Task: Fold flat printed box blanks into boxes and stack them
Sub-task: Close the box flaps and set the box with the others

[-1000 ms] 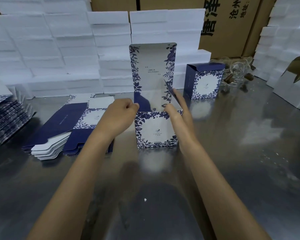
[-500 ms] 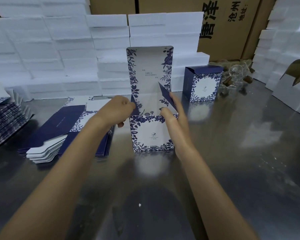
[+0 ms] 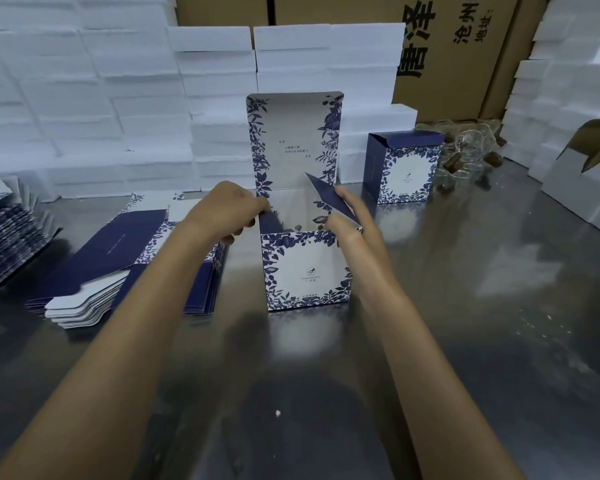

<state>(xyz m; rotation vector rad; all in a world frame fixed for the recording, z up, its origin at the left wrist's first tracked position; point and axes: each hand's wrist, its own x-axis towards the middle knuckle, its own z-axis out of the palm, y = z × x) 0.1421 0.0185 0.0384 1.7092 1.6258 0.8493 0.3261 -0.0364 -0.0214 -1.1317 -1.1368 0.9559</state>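
Two side flaps of the blue-and-white floral printed cardboard box (image 3: 307, 270) at frame centre are pinched in our left hand (image 3: 227, 211) and right hand (image 3: 352, 220), lid upright

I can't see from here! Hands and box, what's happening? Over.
Left hand pinches left side flap; right hand holds right side flap. Box upright, lid open. Nothing blocking.

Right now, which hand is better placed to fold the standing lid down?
Left, probably. The right hand pinches the raised navy side flap, so it is busy. The left hand is at the opposite flap, already low, just beneath the upright lid.
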